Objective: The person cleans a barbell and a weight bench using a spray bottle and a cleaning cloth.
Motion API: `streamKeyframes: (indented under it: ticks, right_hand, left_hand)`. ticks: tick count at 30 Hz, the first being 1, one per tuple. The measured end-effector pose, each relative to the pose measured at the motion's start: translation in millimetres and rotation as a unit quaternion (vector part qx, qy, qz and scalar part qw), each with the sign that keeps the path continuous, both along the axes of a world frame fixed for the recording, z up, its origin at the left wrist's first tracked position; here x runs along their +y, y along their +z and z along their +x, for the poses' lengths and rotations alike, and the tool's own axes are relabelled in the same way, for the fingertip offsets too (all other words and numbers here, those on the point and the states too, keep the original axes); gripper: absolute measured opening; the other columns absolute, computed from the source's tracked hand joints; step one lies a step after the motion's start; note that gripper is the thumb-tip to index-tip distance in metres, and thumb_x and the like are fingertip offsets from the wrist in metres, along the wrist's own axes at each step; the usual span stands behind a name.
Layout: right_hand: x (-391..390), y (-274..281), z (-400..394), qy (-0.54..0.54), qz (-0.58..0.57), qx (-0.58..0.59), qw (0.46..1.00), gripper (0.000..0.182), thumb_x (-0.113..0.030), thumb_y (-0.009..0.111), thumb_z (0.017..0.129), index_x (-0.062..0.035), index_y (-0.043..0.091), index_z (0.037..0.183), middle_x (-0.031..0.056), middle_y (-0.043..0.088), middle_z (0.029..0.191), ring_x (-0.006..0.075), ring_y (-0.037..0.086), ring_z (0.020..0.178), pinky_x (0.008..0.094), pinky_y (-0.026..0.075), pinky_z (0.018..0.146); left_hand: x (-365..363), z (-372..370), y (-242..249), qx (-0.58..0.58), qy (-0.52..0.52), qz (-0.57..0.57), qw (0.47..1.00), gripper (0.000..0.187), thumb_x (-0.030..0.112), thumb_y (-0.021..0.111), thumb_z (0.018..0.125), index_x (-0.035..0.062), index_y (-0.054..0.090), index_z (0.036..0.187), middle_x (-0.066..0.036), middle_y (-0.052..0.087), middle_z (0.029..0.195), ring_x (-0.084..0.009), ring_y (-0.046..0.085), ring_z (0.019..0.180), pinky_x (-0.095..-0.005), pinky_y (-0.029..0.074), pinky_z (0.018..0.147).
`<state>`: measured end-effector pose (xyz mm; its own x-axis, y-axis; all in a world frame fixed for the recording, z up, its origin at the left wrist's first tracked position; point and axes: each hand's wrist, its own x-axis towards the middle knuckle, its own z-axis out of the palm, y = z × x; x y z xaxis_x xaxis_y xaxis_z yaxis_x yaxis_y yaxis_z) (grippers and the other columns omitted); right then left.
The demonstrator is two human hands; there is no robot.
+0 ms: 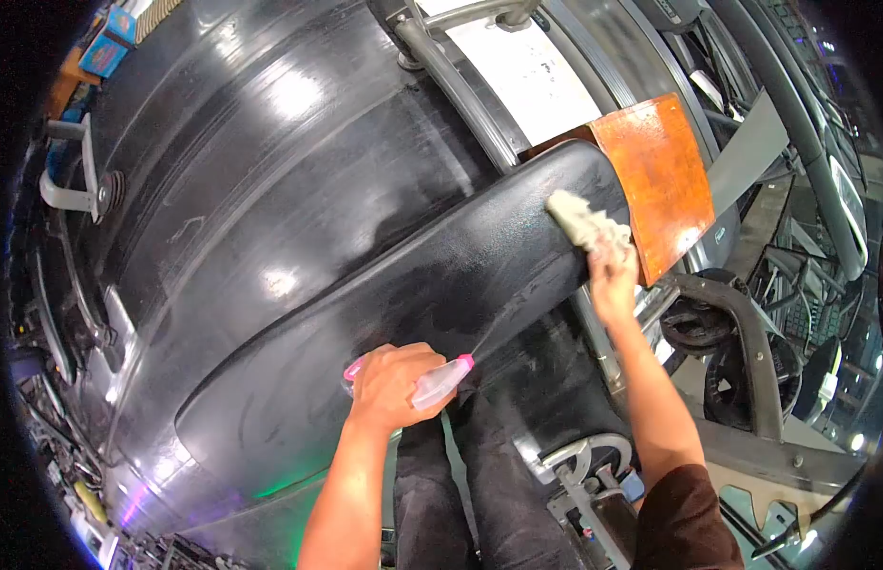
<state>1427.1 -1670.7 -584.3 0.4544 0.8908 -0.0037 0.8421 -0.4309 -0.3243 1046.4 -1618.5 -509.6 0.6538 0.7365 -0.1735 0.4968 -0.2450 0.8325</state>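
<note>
A long black padded bench (441, 275) lies slanting across the middle of the head view, with a dull sheen and wet-looking specks near its upper end. My right hand (611, 285) grips a crumpled off-white cloth (579, 220), which rests against the pad near that end. Over the pad's near edge, my left hand (392, 380) is closed around a spray bottle (440, 383) with pink and clear plastic parts. Its pink nozzle points up and right, and part of the bottle is hidden by my fingers.
An orange-brown wooden block (658, 180) adjoins the pad's upper end. Metal frame tubes (460, 90) run beside it, near a white panel (527, 76). Round black weight plates (750, 380) hang at right. A blue box (109, 43) sits far upper left on dark flooring.
</note>
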Motion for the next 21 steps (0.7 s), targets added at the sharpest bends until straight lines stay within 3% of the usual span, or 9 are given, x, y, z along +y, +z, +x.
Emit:
streamKeyframes:
  ticks: [5, 6, 8, 11, 13, 15, 17, 19, 21]
  right_hand:
    - [29, -16, -5, -0.12, 0.004, -0.061, 0.991, 0.041, -0.033, 0.059, 0.097, -0.0087, 0.066, 0.13, 0.0327, 0.058, 0.111, 0.0505, 0.056, 0.106, 0.0555, 0.046, 0.095]
    - [21, -28, -41, -0.03, 0.067, -0.187, 0.98, 0.044, -0.033, 0.059, 0.096, -0.0081, 0.062, 0.132, 0.0367, 0.054, 0.121, 0.0516, 0.054, 0.11, 0.0535, 0.047, 0.093]
    - [-6, -19, -139, -0.025, -0.074, -0.085, 0.993, 0.055, -0.034, 0.063, 0.095, -0.0184, 0.049, 0.146, 0.0387, 0.035, 0.147, 0.0587, 0.037, 0.131, 0.0662, 0.035, 0.105]
    - [-70, -6, -258, 0.137, -0.141, 0.016, 0.98, 0.053, -0.036, 0.065, 0.086, -0.0279, 0.059, 0.138, 0.0207, 0.051, 0.124, 0.0433, 0.047, 0.117, 0.063, 0.038, 0.095]
    - [-95, -9, -290, 0.21, -0.126, 0.054, 0.968, 0.051, -0.037, 0.067, 0.082, -0.0325, 0.064, 0.133, 0.0101, 0.058, 0.114, 0.0342, 0.052, 0.109, 0.0572, 0.041, 0.09]
    - [-83, -11, -254, 0.32, -0.033, 0.02, 0.946, 0.03, -0.028, 0.062, 0.086, -0.0296, 0.074, 0.114, 0.0041, 0.057, 0.102, 0.0257, 0.053, 0.095, 0.0489, 0.041, 0.08]
    - [-28, 32, -173, 0.419, -0.236, 0.0, 0.877, 0.013, -0.023, 0.061, 0.084, -0.018, 0.074, 0.087, 0.0071, 0.065, 0.09, 0.0272, 0.063, 0.083, 0.0455, 0.046, 0.07]
    - [19, 44, -96, 0.29, -0.28, -0.155, 0.902, 0.016, -0.02, 0.058, 0.086, -0.0155, 0.074, 0.087, 0.009, 0.066, 0.088, 0.0283, 0.063, 0.08, 0.0437, 0.048, 0.065]
    - [17, 23, -25, 0.074, -0.115, -0.239, 0.961, 0.028, -0.026, 0.056, 0.094, -0.0183, 0.071, 0.117, 0.0207, 0.059, 0.119, 0.0382, 0.057, 0.11, 0.0519, 0.049, 0.083]
  left_hand:
    - [3, 7, 4, -0.031, 0.09, -0.026, 0.995, 0.012, 0.012, 0.08, 0.074, 0.0064, 0.072, 0.08, -0.009, 0.07, 0.08, -0.0283, 0.067, 0.069, -0.0376, 0.052, 0.064]
    - [5, 6, 2, -0.05, 0.12, -0.027, 0.991, 0.013, 0.012, 0.08, 0.074, 0.0052, 0.072, 0.082, -0.01, 0.07, 0.08, -0.0282, 0.067, 0.069, -0.037, 0.052, 0.064]
    - [7, 3, 2, -0.081, 0.186, -0.03, 0.979, 0.014, 0.009, 0.078, 0.076, 0.0013, 0.072, 0.086, -0.013, 0.07, 0.082, -0.0274, 0.067, 0.069, -0.0342, 0.051, 0.065]
    - [0, -27, -4, -0.071, 0.262, -0.005, 0.962, 0.014, 0.009, 0.077, 0.08, -0.001, 0.07, 0.086, -0.008, 0.065, 0.076, -0.0196, 0.066, 0.067, -0.0333, 0.05, 0.061]
    - [-21, -61, -6, -0.11, 0.39, -0.112, 0.907, 0.024, 0.022, 0.068, 0.09, -0.0009, 0.067, 0.085, -0.007, 0.064, 0.074, -0.0163, 0.061, 0.064, -0.0296, 0.046, 0.057]
    - [-33, -91, 21, -0.125, 0.413, -0.089, 0.898, 0.029, 0.026, 0.068, 0.091, -0.0027, 0.065, 0.088, -0.007, 0.061, 0.075, -0.0168, 0.059, 0.059, -0.0295, 0.047, 0.055]
    - [-56, -126, 26, -0.159, 0.476, -0.087, 0.86, 0.034, 0.03, 0.066, 0.092, -0.0042, 0.063, 0.09, -0.011, 0.061, 0.075, -0.0181, 0.057, 0.057, -0.0297, 0.046, 0.052]
    - [-80, -169, 26, -0.15, 0.48, -0.089, 0.86, 0.033, 0.028, 0.066, 0.092, -0.0049, 0.061, 0.092, -0.013, 0.06, 0.076, -0.0189, 0.058, 0.058, -0.0302, 0.046, 0.05]
    - [-100, -191, 31, -0.148, 0.488, -0.083, 0.856, 0.034, 0.028, 0.066, 0.093, -0.0047, 0.06, 0.091, -0.014, 0.06, 0.079, -0.0192, 0.057, 0.057, -0.0298, 0.046, 0.05]
